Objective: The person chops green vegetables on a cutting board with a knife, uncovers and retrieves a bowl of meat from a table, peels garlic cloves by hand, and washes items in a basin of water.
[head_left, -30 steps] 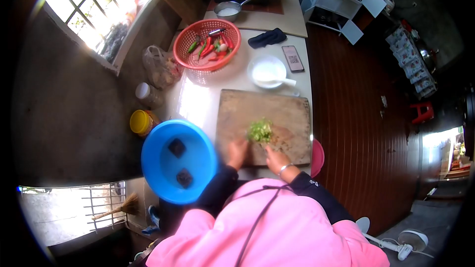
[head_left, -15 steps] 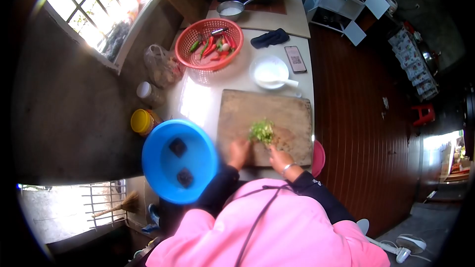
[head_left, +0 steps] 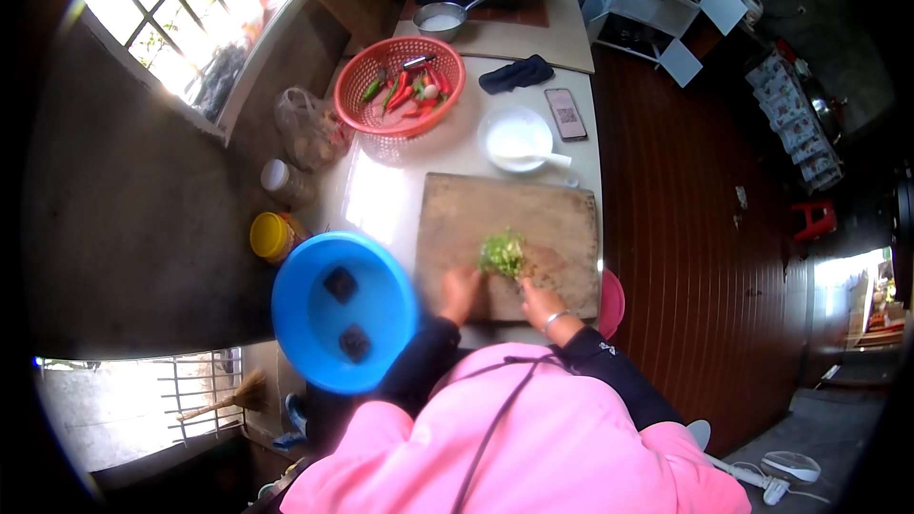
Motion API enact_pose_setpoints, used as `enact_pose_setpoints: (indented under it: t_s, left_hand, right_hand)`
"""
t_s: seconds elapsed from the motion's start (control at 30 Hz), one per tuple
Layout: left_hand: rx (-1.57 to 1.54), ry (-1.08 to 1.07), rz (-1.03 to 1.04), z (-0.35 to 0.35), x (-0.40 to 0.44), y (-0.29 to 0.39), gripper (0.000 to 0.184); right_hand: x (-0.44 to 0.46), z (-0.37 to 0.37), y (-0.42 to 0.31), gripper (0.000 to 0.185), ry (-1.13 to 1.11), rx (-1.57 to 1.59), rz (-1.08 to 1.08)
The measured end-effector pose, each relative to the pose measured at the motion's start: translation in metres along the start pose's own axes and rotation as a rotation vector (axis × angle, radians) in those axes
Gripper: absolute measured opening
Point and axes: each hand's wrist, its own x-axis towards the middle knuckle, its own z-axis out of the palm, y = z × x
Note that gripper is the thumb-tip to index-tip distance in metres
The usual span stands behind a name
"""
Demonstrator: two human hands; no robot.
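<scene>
Chopped green vegetable (head_left: 502, 254) lies in a small heap on the worn wooden cutting board (head_left: 466, 198). My right hand (head_left: 543, 303), a bangle at its wrist, is closed at the heap's near right side around what looks like a knife handle. The blade is too blurred to make out clearly. Just left of the heap, my left hand (head_left: 461, 291) rests low over the board, its fingers smeared and partly hidden. Small wet scraps lie on the board right of the greens.
Left of the board stands a blue basin (head_left: 286, 324) with two dark pieces inside. Beyond it are a yellow-lidded jar (head_left: 271, 236) and a red basket (head_left: 347, 112) of peppers. A white bowl (head_left: 495, 124), phone (head_left: 566, 114) and dark cloth (head_left: 517, 74) sit behind the board.
The whole view has shifted very slightly. Both hands stay at the greens in nearly the same places, and the heap looks much the same.
</scene>
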Motion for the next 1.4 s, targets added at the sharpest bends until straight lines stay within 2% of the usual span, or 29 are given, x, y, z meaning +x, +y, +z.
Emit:
enact_pose_setpoints:
  t_s: [0.1,0.17,0.27,0.37,0.57,0.9,1.0,1.07,1.3,1.4]
  left_hand:
    - [-0.023,0.024,0.044,0.002,0.001,-0.003,0.014]
    - [-0.106,0.002,-0.016,0.003,0.000,-0.006,0.013]
    - [-0.111,0.002,-0.026,-0.005,-0.007,0.009,0.013]
    - [-0.131,0.008,-0.033,0.004,0.000,-0.006,0.012]
    - [-0.162,0.025,-0.025,0.003,-0.004,-0.003,0.012]
    - [-0.109,0.022,0.044,0.006,-0.001,-0.014,0.012]
    - [-0.050,0.045,0.033,0.007,0.003,-0.008,0.012]
    - [-0.136,0.048,0.061,0.008,0.002,-0.013,0.012]
    - [-0.125,0.016,0.023,0.003,-0.003,-0.003,0.013]
    - [-0.140,0.047,0.118,0.003,0.000,-0.011,0.013]
  right_hand:
    - [-0.005,-0.010,-0.005,0.027,0.013,-0.014,-0.039]
    - [-0.009,-0.014,-0.009,0.028,0.025,-0.008,-0.049]
    - [-0.005,0.000,-0.004,0.029,0.038,-0.017,-0.067]
    - [0.001,0.005,-0.002,0.030,0.023,-0.010,-0.050]
    - [-0.008,-0.010,-0.006,0.028,0.063,0.020,-0.057]
    - [0.004,0.007,-0.009,0.023,0.053,-0.015,0.022]
    - [0.007,0.007,-0.006,0.023,0.121,-0.038,0.041]
    - [0.007,0.003,-0.004,0.024,0.071,0.019,-0.037]
    - [-0.004,-0.004,-0.018,0.022,0.084,0.046,-0.110]
    - [0.005,0.007,-0.017,0.021,0.053,-0.009,-0.061]
